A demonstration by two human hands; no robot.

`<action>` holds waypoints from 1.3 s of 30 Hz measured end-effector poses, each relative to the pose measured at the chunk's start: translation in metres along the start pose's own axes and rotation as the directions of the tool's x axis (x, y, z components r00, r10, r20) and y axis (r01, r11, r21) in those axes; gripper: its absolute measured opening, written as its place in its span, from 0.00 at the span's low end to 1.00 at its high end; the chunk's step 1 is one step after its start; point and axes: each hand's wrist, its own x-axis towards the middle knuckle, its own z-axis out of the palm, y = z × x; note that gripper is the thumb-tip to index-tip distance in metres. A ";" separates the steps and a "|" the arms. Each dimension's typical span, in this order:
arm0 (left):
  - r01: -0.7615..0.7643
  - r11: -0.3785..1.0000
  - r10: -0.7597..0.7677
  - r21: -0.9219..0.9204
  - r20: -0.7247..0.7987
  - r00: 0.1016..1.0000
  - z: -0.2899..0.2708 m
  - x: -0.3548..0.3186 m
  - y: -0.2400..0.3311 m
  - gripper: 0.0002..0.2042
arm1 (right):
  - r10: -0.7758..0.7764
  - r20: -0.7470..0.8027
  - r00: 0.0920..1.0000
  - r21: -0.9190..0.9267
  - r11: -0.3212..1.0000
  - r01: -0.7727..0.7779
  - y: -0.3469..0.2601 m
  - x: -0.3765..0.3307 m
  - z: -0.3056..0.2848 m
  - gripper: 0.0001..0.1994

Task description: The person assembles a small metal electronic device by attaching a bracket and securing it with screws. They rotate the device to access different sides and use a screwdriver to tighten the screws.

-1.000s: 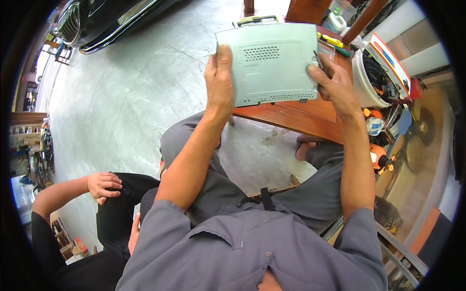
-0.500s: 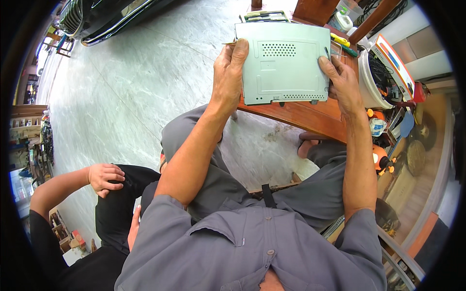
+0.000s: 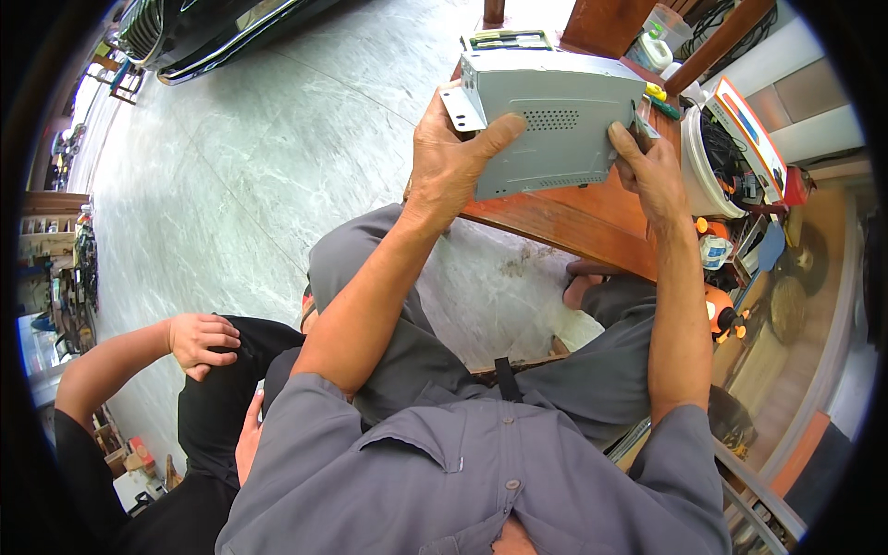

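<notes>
Grey metal box (image 3: 553,139) gripped at both sides, above a reddish-brown wooden bench (image 3: 592,220).
The box is flat-faced and sharp-edged, its smooth matte panel pierced by a patch of small round holes, with a pale, drilled flange (image 3: 464,110) jutting from its left side. The left hand (image 3: 451,159) grasps that side, thumb pressed flat across the panel; the right hand (image 3: 650,171) clasps the opposite edge. Beside the bench, a round white bucket (image 3: 696,171) holds tangled black cables (image 3: 720,153).

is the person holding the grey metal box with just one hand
No, the left hand and the right hand grip opposite sides of the grey metal box.
</notes>
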 end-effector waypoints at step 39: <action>-0.660 0.447 0.503 0.604 0.440 0.744 0.008 0.018 0.013 0.35 | -0.454 -0.004 0.891 -0.225 0.868 0.442 -0.029 -0.017 -0.014 0.36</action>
